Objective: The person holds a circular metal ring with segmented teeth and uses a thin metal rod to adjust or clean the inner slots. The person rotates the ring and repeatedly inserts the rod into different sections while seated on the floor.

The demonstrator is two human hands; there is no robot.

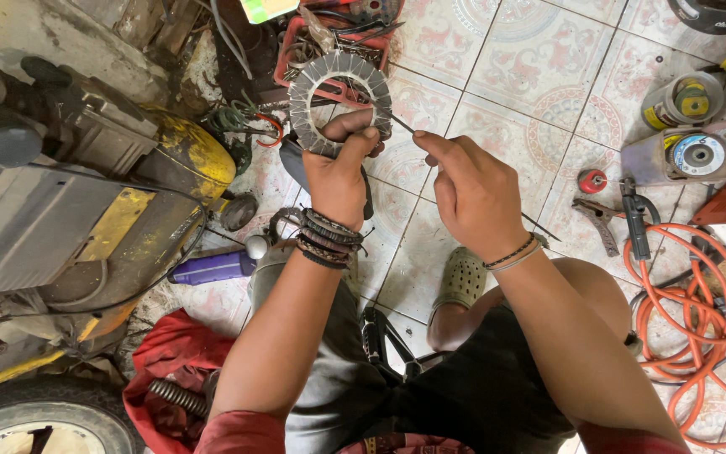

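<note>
My left hand (339,168) grips the lower edge of a grey slotted metal ring (339,74), a stator-like core held upright above the tiled floor. My right hand (468,189) pinches a thin dark metal rod (401,124) whose tip reaches the ring's right side near my left thumb. Several braided bracelets circle my left wrist, and two thin bands sit on my right wrist. My knees and a grey clog (462,277) show below the hands.
A yellow and grey machine (86,210) fills the left. A red tray of tools (342,34) lies behind the ring. An orange coiled cable (699,328), pliers (602,220), an angle grinder (686,155), a purple-handled tool (212,267) and a red cloth (170,370) surround me.
</note>
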